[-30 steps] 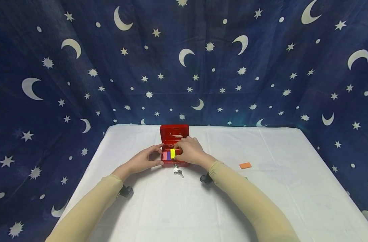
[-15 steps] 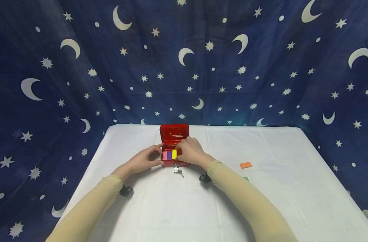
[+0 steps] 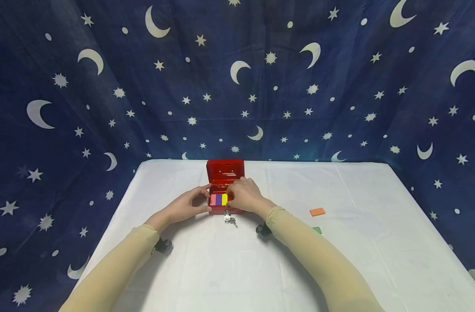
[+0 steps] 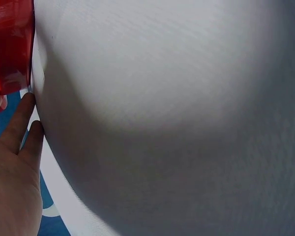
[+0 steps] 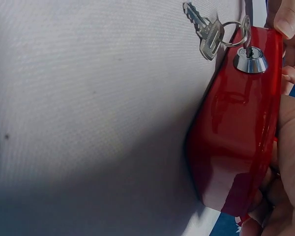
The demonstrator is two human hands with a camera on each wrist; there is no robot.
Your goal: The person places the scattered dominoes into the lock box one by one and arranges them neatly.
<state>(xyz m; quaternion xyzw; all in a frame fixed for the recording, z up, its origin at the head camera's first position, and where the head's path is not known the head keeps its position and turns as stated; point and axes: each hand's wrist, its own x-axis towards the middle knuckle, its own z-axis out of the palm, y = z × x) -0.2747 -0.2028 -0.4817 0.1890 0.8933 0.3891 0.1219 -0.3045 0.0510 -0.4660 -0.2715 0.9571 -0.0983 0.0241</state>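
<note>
A small red metal cash box (image 3: 217, 212) stands at the back middle of the table with its lid (image 3: 225, 169) raised. Inside, a pink block (image 3: 213, 199), a purple block (image 3: 219, 199) and a yellow block (image 3: 224, 199) lie side by side from the left. My left hand (image 3: 184, 206) holds the box's left end, thumb at the front corner and index finger farther back. Reaching in from the right, my right hand (image 3: 246, 195) pinches the yellow block beside the purple one. In the right wrist view, a key (image 5: 214, 39) is in the silver lock (image 5: 250, 61) on the front.
On the white cloth to the right lie an orange block (image 3: 317, 212) and a green block (image 3: 317, 229), the latter partly behind the right sleeve (image 3: 311, 247). A dark blue curtain (image 3: 284, 78) with moons and stars hangs behind the table.
My right hand has lowered the yellow block into the row, slightly to the right, against the purple block. More of the green block shows past the sleeve. The left hand stays put.
</note>
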